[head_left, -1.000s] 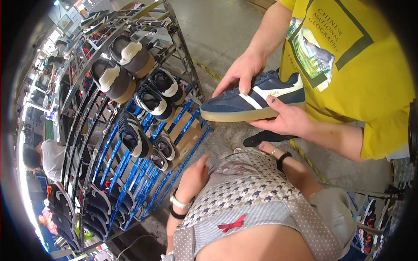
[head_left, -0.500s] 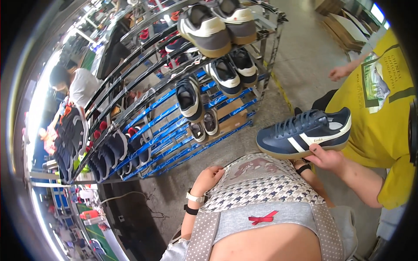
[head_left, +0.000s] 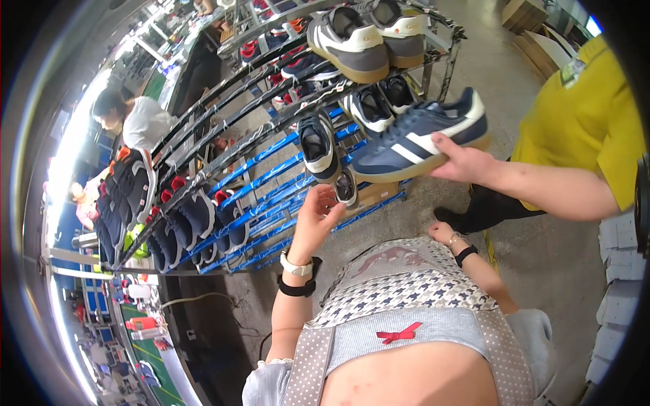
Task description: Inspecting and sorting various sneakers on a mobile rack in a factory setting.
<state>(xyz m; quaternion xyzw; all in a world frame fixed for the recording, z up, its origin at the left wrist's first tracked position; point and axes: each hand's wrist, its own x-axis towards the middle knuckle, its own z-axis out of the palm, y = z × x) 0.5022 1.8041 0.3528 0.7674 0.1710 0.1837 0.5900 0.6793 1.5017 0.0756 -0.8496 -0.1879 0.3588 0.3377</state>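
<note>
Navy shoe supported by a co-worker's hand; left hand raised at the shoe rack.
The striped shoe is positioned in front of the rack's right portion, gripped at its sole and side. Left hand: near side of rack, fingers parted, thumb separated. Right hand: right of rack, beside the apron; finger state cannot be determined.
</note>
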